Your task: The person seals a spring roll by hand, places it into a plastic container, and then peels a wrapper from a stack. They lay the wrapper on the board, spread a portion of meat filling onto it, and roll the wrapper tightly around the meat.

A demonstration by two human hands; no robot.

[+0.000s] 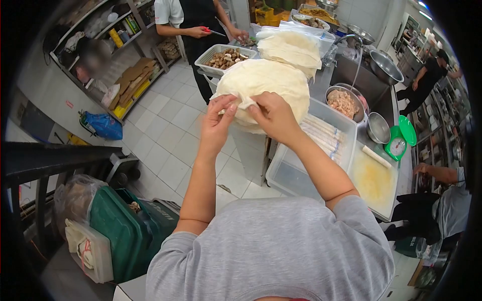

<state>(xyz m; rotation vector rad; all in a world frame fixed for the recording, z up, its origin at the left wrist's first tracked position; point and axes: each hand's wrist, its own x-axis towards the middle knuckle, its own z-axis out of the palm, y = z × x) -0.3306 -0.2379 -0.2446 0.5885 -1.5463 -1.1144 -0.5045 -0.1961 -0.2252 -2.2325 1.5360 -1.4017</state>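
Note:
A stack of thin, round, cream-coloured wrapper sheets (271, 78) lies before me at the counter's end. My left hand (217, 120) pinches the near edge of a sheet between thumb and fingers. Close beside it, my right hand (276, 116) grips the same edge, and the sheet bunches up between them. Right of the stack, a clear plastic tub (288, 173) holds several long pale rolls (326, 133). Another roll (376, 156) lies on a yellow-stained board (372, 175). Behind the stack is a second pile of sheets (288, 47).
A white basket (201, 62) of cut mushrooms stands left of the stack. Right are a bowl of minced filling (344, 104), a metal bowl (378, 128) and a green scale (396, 145). A co-worker (193, 30) holds a red-handled knife. A green bin (118, 231) stands lower left.

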